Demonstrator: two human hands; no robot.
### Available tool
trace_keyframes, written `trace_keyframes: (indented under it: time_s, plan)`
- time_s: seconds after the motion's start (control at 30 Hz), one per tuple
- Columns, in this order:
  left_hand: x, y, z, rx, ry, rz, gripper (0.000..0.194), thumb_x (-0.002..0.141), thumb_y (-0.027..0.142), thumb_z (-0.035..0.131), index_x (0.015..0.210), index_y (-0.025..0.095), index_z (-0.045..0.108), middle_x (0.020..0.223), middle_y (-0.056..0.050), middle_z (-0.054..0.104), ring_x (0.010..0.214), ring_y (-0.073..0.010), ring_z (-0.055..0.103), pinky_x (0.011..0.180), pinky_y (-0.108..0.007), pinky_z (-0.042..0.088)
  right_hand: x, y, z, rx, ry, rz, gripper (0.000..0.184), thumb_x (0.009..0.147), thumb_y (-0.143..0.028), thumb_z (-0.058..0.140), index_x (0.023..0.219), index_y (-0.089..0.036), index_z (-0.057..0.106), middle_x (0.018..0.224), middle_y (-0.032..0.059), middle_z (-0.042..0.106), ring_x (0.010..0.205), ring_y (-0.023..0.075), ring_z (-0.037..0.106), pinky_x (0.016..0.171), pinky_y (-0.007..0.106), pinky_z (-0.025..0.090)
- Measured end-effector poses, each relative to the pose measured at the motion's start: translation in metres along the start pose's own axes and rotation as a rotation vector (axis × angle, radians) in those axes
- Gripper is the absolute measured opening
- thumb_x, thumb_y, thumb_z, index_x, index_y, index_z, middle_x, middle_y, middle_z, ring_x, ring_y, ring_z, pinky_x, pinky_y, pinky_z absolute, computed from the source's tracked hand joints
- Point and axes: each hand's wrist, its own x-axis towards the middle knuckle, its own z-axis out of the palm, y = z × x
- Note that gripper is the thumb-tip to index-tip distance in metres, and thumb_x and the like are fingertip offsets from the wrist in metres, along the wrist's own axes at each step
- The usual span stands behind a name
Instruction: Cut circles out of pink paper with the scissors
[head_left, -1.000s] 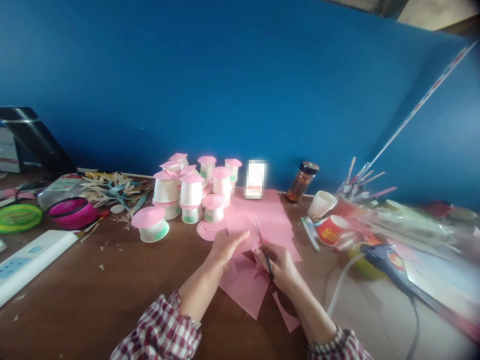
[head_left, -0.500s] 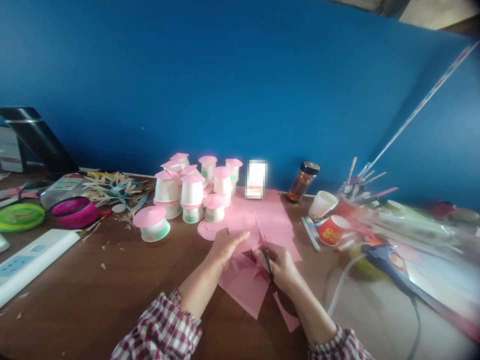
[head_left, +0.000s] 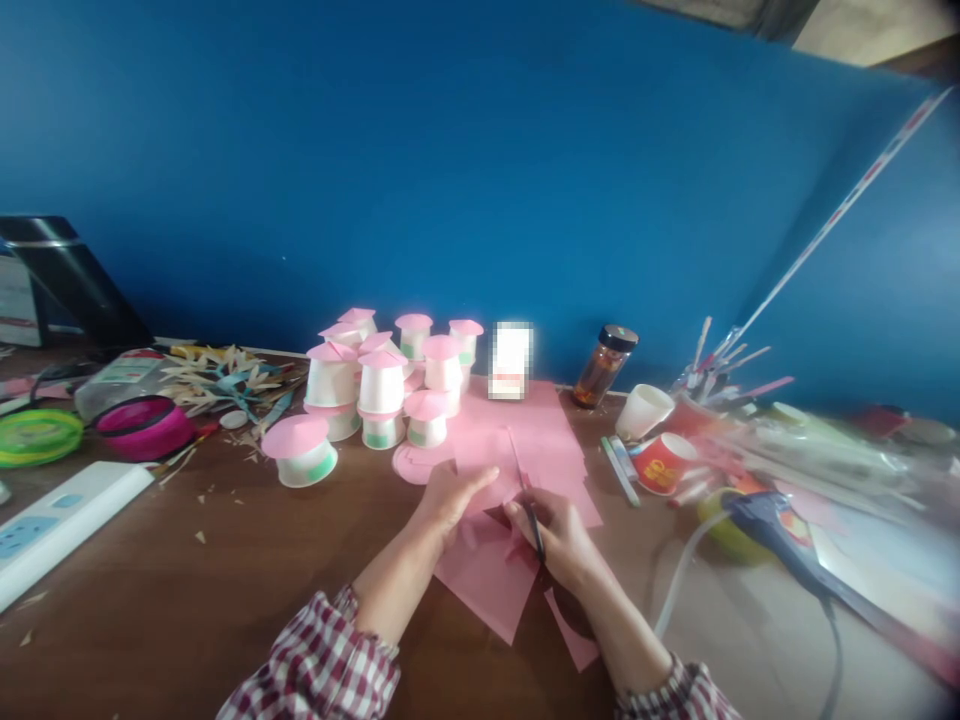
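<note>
My left hand (head_left: 450, 502) is closed on a piece of pink paper (head_left: 480, 487), its thumb lying over the top. Black-handled scissors (head_left: 535, 532) are in my right hand (head_left: 561, 535), with the blades pointing away from me at the right edge of that piece. Below my hands a pink sheet (head_left: 491, 585) lies on the table, and a curved pink offcut (head_left: 571, 632) rests near my right wrist. Larger pink sheets (head_left: 525, 412) are spread beyond my hands. To the left, several white cups with pink paper cone tops (head_left: 381, 385) stand grouped, some stacked.
At right are a dark-lidded jar (head_left: 604, 368), a white cup (head_left: 643, 410), a red paper cup (head_left: 666, 463) and a glue gun (head_left: 784, 535) with its cord. A power strip (head_left: 64, 530) and a magenta round case (head_left: 146, 428) lie left. A pixelated bright rectangle (head_left: 511, 360) stands behind.
Both hands, the paper and the scissors stay almost in place. The whole view shifts very slightly.
</note>
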Motion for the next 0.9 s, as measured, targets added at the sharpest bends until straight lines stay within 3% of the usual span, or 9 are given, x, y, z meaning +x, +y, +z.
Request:
trace_keyframes:
  time_s: [0.13,0.43,0.53,0.77,0.9]
  plan:
    - [-0.005,0.006,0.003,0.043,0.054,-0.023,0.040,0.058,0.039,0.078,0.084,0.012,0.065,0.073,-0.011,0.070,0.062,-0.0287,0.067,0.039,-0.031,0.048,0.000,0.001,-0.001,0.009,0.011,-0.020,0.024,0.078,-0.037,0.066,0.078,-0.013,0.062,0.048,-0.0020,0.060,0.043,0.0166,0.060,0.041,0.022,0.042]
    - [-0.012,0.011,0.008,0.040,0.090,-0.004,0.037,0.056,0.037,0.079,0.078,0.011,0.064,0.068,-0.009,0.068,0.063,-0.0253,0.066,0.047,-0.030,0.051,0.000,0.002,-0.001,0.020,0.004,-0.024,0.029,0.078,-0.043,0.065,0.071,-0.016,0.058,0.048,-0.0020,0.058,0.038,0.0145,0.055,0.041,0.024,0.044]
    - [-0.011,0.011,0.007,0.090,0.106,-0.018,0.039,0.057,0.040,0.078,0.079,0.011,0.065,0.069,-0.010,0.068,0.061,-0.0264,0.066,0.043,-0.030,0.049,0.000,0.003,-0.001,0.021,0.012,-0.036,0.028,0.078,-0.042,0.064,0.071,-0.016,0.058,0.050,-0.0015,0.059,0.042,0.0158,0.058,0.041,0.024,0.045]
    - [-0.005,0.004,0.004,0.054,0.035,-0.007,0.047,0.057,0.044,0.078,0.087,0.009,0.065,0.079,-0.015,0.070,0.065,-0.0286,0.067,0.045,-0.032,0.051,0.001,0.001,-0.002,-0.029,0.033,-0.050,0.029,0.079,-0.043,0.064,0.072,-0.015,0.060,0.052,-0.0020,0.058,0.044,0.0138,0.056,0.041,0.022,0.045]
    - [-0.010,0.008,0.007,0.051,0.056,-0.030,0.046,0.057,0.042,0.077,0.087,0.009,0.066,0.077,-0.015,0.070,0.063,-0.0307,0.067,0.040,-0.032,0.049,0.001,0.003,-0.003,-0.044,0.044,-0.047,0.031,0.077,-0.045,0.066,0.075,-0.015,0.062,0.053,-0.0016,0.058,0.044,0.0143,0.057,0.040,0.022,0.045]
